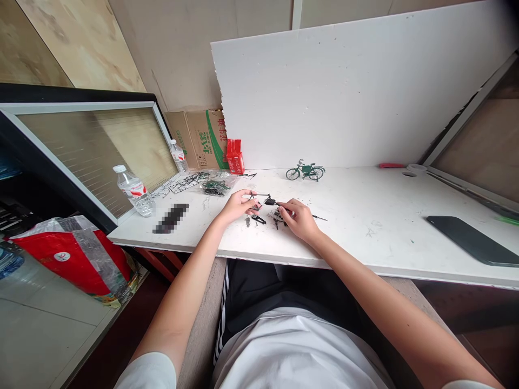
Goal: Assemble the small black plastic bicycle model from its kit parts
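My left hand [239,207] is closed around a thin dark model bicycle frame [263,195], holding it just above the white table. Against the frame sits a small black block-shaped part [270,202]. My right hand [299,218] is closed, its fingertips pinched at the right end of that black part; what lies between them is too small to make out. Under and between the hands lie small loose parts, among them a black forked piece [258,219] and a grey piece [247,221]. A thin dark rod [320,218] shows to the right of my right hand.
An assembled green model bicycle [305,170] stands at the back. Left are a bag of green parts [215,186], black sprue frames [188,182], a water bottle [135,192] and a blurred dark object [171,218]. A dark phone-like slab [474,239] lies right. A white board [344,92] rises behind.
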The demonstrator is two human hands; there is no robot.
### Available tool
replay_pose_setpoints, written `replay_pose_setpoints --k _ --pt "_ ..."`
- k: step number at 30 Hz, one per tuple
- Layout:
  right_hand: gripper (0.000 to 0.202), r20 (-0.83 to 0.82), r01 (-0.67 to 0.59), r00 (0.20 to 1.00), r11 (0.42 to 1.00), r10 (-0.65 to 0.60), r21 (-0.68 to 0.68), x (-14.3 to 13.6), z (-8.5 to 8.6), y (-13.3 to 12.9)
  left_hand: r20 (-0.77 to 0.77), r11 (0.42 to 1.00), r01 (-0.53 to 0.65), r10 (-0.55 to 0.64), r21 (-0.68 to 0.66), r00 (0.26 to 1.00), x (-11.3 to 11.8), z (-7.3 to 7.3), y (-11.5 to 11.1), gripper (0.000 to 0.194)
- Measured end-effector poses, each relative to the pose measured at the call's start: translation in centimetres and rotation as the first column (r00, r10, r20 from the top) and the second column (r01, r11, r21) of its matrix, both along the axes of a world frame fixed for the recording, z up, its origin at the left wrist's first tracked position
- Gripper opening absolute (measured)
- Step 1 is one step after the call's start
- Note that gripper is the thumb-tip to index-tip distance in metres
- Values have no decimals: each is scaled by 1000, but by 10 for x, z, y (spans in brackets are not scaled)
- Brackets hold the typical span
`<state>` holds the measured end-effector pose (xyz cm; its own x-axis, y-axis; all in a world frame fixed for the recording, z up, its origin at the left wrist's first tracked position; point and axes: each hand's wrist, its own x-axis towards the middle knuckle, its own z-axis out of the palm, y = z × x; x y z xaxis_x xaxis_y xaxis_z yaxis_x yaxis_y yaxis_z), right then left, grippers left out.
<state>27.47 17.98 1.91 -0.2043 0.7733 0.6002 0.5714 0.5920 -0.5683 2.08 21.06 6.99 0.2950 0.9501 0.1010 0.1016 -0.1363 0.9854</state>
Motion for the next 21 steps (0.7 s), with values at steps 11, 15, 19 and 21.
replay_pose_setpoints --k 11,15,19,21 --pt "47 4 -3 1000 1000 3 10 0 -1 0 -2 1000 21 -21 1 1000 -3 -1 0 48" --pt "46 9 -2 1000 1000 2 10 0 0 0 -6 999 41 -41 5 999 -3 -2 -1 48" --pt "47 2 2 1000 1000 -2 18 0 0 1 -26 998 57 -56 23 998 -4 -6 3 47" --pt "47 4 4 1000 1000 -4 20 1 -1 1 -30 997 68 -67 28 997 -4 -9 4 47"
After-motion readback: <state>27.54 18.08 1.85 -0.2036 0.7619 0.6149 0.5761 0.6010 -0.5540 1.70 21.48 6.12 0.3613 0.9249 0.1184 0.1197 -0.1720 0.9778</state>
